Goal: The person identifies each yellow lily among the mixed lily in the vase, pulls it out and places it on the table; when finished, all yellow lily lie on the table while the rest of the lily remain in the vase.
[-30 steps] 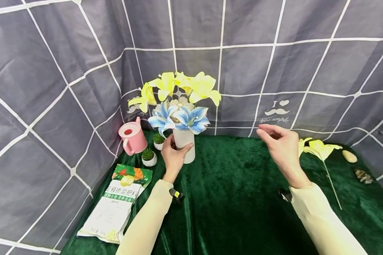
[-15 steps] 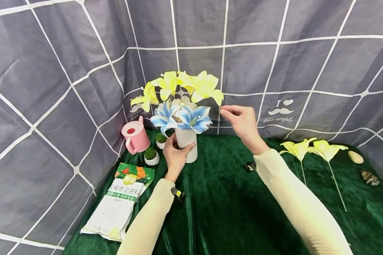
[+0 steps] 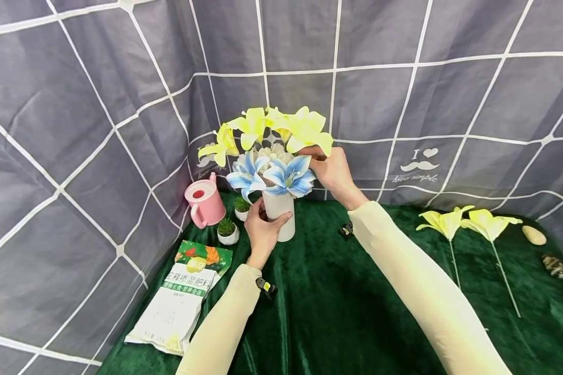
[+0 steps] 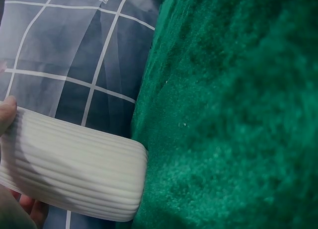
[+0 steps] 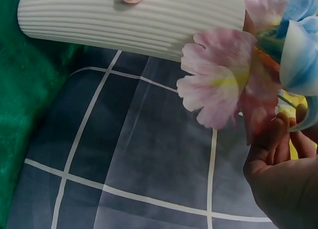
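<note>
A white ribbed vase (image 3: 281, 205) stands upright on the green cloth, full of artificial flowers. My left hand (image 3: 261, 232) grips its side, thumb across the front. Blue lilies (image 3: 288, 178) hang over the rim, and yellow lilies (image 3: 306, 130) rise above them. At the right of the bouquet is my right hand (image 3: 333, 172), its fingertips partly hidden under a yellow lily. In the right wrist view, thumb and fingers pinch at a thin green flower stem (image 5: 286, 101), close to a pink flower (image 5: 218, 80). Which bloom that stem carries is hard to see.
Left of the vase are a pink watering can (image 3: 205, 203), two small potted succulents (image 3: 227, 234) and a fertilizer bag (image 3: 178, 299). Two loose yellow lilies (image 3: 490, 225), a smooth pale stone (image 3: 534, 235) and a dark rough stone (image 3: 555, 266) lie at right. A grey checked curtain (image 3: 375, 104) hangs behind.
My right hand has moved left from above the loose lilies to the bouquet, and its fingers now reach in under the yellow bloom. My left hand stays on the vase.
</note>
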`<state>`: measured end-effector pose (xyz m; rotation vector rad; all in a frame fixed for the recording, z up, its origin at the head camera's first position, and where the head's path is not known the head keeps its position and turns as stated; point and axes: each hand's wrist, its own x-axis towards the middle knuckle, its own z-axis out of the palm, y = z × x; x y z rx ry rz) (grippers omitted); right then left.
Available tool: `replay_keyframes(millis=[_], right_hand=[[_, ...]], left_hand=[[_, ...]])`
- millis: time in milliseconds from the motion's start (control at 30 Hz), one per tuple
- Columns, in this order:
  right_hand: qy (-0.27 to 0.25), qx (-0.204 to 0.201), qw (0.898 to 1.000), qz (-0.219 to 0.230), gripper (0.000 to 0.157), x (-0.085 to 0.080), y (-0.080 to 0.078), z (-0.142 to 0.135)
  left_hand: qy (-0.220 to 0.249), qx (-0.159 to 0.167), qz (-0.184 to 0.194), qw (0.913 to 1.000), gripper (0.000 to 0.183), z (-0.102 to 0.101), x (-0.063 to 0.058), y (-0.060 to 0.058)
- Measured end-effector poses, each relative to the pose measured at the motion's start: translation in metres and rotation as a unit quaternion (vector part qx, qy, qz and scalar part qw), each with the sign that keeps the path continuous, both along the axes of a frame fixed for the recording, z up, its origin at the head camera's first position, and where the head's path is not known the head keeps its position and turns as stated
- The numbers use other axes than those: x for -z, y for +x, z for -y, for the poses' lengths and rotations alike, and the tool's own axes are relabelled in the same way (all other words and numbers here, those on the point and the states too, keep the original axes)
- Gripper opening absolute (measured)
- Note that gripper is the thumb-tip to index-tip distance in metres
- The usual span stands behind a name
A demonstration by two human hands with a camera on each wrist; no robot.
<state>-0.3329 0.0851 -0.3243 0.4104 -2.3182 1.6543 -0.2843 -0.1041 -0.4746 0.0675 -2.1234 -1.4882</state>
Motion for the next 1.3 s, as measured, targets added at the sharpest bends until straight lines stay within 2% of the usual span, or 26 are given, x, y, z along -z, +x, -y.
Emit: replay_keyframes(millis=[267, 600, 867, 1300], right_hand=[[-0.036, -0.012, 0.999, -0.001, 0.022, 0.0015, -0.0039, 0.0064], [-0.053, -0.017, 0.998, 0.004, 0.019, 0.0004, -0.0032, 0.0102], [-0.052, -0.009, 0.999, -0.007, 0.017, 0.0037, -0.0024, 0.0104], [-0.063, -0.018, 0.997, -0.044, 0.015, 0.0044, 0.0000, 0.0045]], left_hand=[[-0.009, -0.009, -0.005, 0.9999, 0.076, -0.0009, 0.0026, -0.0012], [-0.003, -0.007, -0.006, 1.0000, 0.077, -0.0014, 0.0022, -0.0014], [-0.002, -0.008, 0.001, 1.0000, 0.077, -0.0017, 0.0013, 0.0008], [-0.003, -0.003, 0.006, 1.0000, 0.079, -0.0015, 0.0014, 0.0012]])
